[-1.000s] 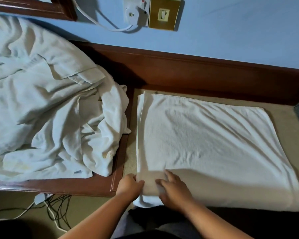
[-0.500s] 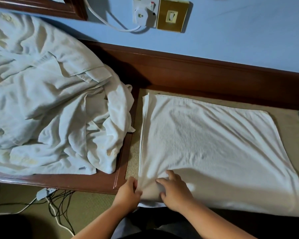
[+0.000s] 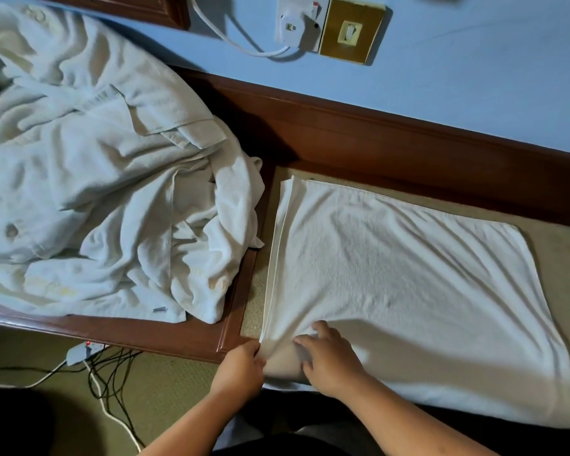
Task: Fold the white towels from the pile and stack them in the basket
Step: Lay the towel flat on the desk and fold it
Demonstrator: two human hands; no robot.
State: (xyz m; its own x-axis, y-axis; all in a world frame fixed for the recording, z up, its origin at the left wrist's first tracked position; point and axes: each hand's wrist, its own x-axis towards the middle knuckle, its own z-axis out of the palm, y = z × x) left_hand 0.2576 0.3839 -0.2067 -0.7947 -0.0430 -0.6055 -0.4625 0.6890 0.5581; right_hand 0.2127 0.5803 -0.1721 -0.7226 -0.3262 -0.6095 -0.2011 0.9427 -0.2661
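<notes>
A white towel [image 3: 408, 278], folded over once, lies flat on the tan padded surface [image 3: 553, 255] right of centre. At its near left corner my left hand [image 3: 241, 366] pinches the towel's edge. Just to the right, my right hand [image 3: 329, 360] grips the same corner from above with bent fingers. The pile of crumpled white towels [image 3: 89, 179] fills the wooden table to the left. No basket is in view.
A dark wooden rail [image 3: 392, 139] runs behind the towel under a blue wall with a socket and brass switch [image 3: 351, 31]. The wooden table edge [image 3: 145, 334] borders the pile. A power strip and cables [image 3: 89, 363] lie on the floor at lower left.
Both hands have stayed at the near left corner and drawn it slightly; creases now radiate from the corner. The view has shifted a little.
</notes>
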